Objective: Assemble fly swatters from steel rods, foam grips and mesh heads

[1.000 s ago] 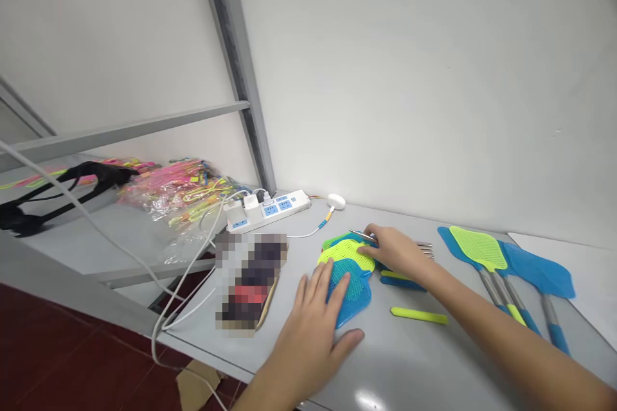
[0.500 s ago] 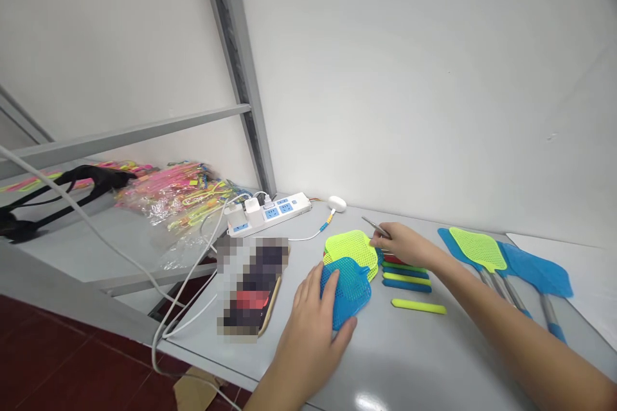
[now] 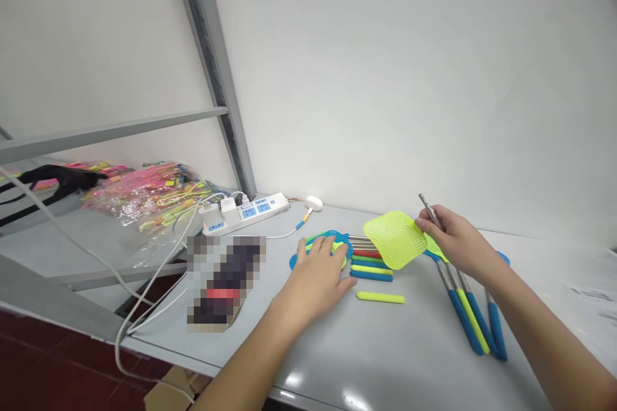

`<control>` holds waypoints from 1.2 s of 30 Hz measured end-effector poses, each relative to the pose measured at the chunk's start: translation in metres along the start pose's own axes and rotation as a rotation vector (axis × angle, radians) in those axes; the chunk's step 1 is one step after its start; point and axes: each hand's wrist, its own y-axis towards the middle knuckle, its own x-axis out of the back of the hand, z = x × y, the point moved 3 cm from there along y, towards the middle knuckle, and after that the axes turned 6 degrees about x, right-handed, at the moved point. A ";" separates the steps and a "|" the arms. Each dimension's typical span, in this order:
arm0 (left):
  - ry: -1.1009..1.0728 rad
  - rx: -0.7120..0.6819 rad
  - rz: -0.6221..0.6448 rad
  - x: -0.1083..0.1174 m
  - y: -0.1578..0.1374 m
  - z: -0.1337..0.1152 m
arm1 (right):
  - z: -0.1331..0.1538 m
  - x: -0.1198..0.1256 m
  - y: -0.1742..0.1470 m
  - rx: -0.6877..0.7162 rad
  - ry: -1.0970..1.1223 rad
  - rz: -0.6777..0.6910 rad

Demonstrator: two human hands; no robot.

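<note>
**Yellow swatter head (image 3: 393,239) now up off the pile, carried in the right hand (image 3: 450,237)**

At the left, bagged pink and yellow goods (image 3: 154,192) lie on the rack, and a power strip (image 3: 250,213) sits at the back of the worktop (image 3: 308,359). Everything fixed appears further left than half a second ago, so the view has swung right.

The left hand (image 3: 321,276) spreads its fingers over the swatter pile (image 3: 294,262), much as earlier. A light, flat touch should serve best there, keeping the remaining heads from sliding without bending their mesh.

Just right of it, handles with coloured grips (image 3: 371,271) lie in a row; a loose yellow grip (image 3: 380,297) lies nearer the person, in the same place relative to the row as before.

The yellow head hangs tilted above the right end of that row; earlier it lay on the pile. The right hand pinches it by a corner along with a metal rod (image 3: 429,209), which it was already holding. A firm pinch would probably keep the head from twisting and the rod from slipping; exact finger placement is hidden.

Farther right, partly behind that forearm, swatters with handles (image 3: 466,318) lie on the worktop.
</note>
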 end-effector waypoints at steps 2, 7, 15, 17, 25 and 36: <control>-0.017 -0.094 0.070 0.008 0.017 -0.021 | -0.010 0.006 -0.009 -0.023 0.024 -0.050; -0.115 -0.196 0.154 0.020 0.070 -0.067 | -0.033 0.005 -0.024 -0.072 0.225 -0.145; -0.869 -0.290 0.442 -0.010 0.085 -0.102 | -0.026 -0.003 -0.039 -0.097 0.589 -0.242; -0.898 -0.241 0.587 -0.020 0.072 -0.094 | -0.025 -0.002 -0.043 -0.107 0.646 -0.300; -0.070 -0.508 0.501 -0.039 0.023 -0.083 | -0.027 -0.017 -0.045 -0.136 1.001 -0.474; 0.358 -0.527 0.119 -0.045 0.029 -0.067 | -0.029 -0.061 -0.045 -0.364 1.271 -0.327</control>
